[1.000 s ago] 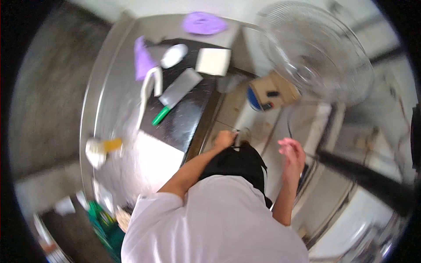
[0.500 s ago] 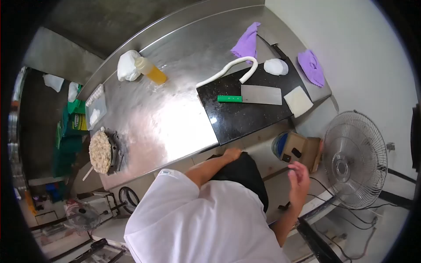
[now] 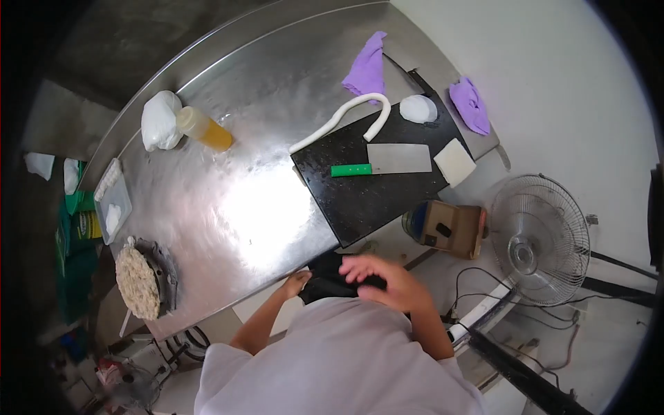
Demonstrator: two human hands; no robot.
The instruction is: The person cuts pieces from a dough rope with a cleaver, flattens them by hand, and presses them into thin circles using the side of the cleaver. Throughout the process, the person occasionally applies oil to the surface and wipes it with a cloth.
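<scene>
Head view: since the frame 0.5 s earlier, the right hand [image 3: 393,285] had come in from the person's right side to a position before the waist, and the left hand [image 3: 296,284] had moved toward the left side of the black garment [image 3: 324,282] worn at the waist. The camera's aim had also shifted slightly.

The right hand was spread fairly wide, its fingers apart and loosely bent, above the black garment. The left hand was curled narrow at the garment's left side, just beside the front edge of the stainless-steel table [image 3: 200,190]; whether it gripped the fabric could not be told. The garment lay below the 2 hands, near the front corner of a black cutting board [image 3: 366,204].

On that board, a cleaver [image 3: 401,158] lay flat, its green handle to the left. A white dough-like rope [image 3: 383,119] ran along the board's far left edge and hooked back over it. A white round lump [image 3: 418,108] rested near the far edge, and a white square slab [image 3: 454,163] overlapped the right edge. Of 2 purple cloths, 1 [image 3: 366,68] lay just beyond the rope and 1 [image 3: 469,106] right of the board.

Farther left, a squeeze bottle [image 3: 206,131] containing yellow liquid stood beside a white bag [image 3: 161,121].
</scene>
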